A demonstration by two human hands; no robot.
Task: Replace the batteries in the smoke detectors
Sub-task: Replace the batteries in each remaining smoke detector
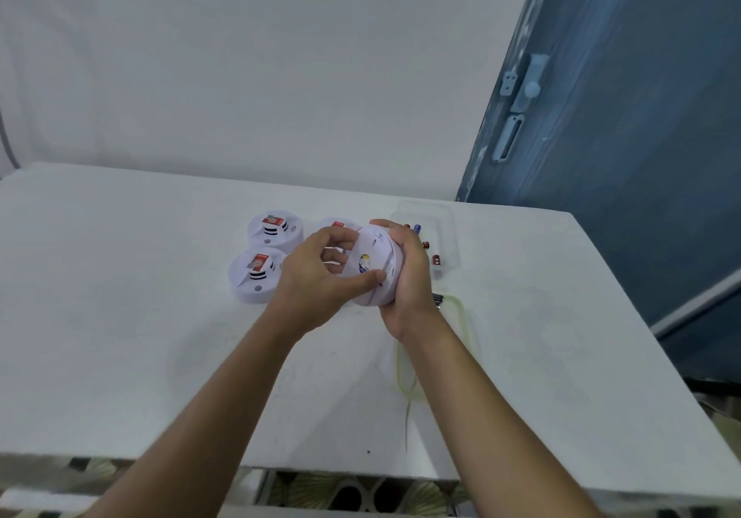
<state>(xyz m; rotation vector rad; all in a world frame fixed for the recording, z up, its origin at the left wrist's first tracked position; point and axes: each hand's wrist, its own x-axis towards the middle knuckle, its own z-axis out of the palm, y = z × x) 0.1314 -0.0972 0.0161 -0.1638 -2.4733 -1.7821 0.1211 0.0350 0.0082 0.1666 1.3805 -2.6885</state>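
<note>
Held smoke detector [373, 247]: we see it lifted off the white table [120, 297] and tipped up on its edge, its round face turned toward the left and toward us, with a small coloured sticker at the centre.
Left hand [312, 281]: we see it gripping the held smoke detector from the left, thumb pressed on the lower part of the face and fingers curled over the far rim.
Right hand [411, 277]: we see it clasping the held smoke detector from the right, palm against its back and fingers wrapped round the upper edge.
Two more detectors [264, 255]: left of the held smoke detector, lying flat on the table just beside each other, each with a red label on top.
Third detector [336, 224]: just behind the held smoke detector's left side, mostly hidden by the left hand's fingers; we make out only a white rim and a bit of red.
Clear tray [425, 206]: just right of and beyond the held smoke detector, holding loose batteries [417, 228].
Green-rimmed clear container [467, 317]: right of and nearer to us than the held smoke detector, beside the right wrist; we cannot tell what it holds.
Blue door [621, 156]: well beyond and right of the held smoke detector.
</note>
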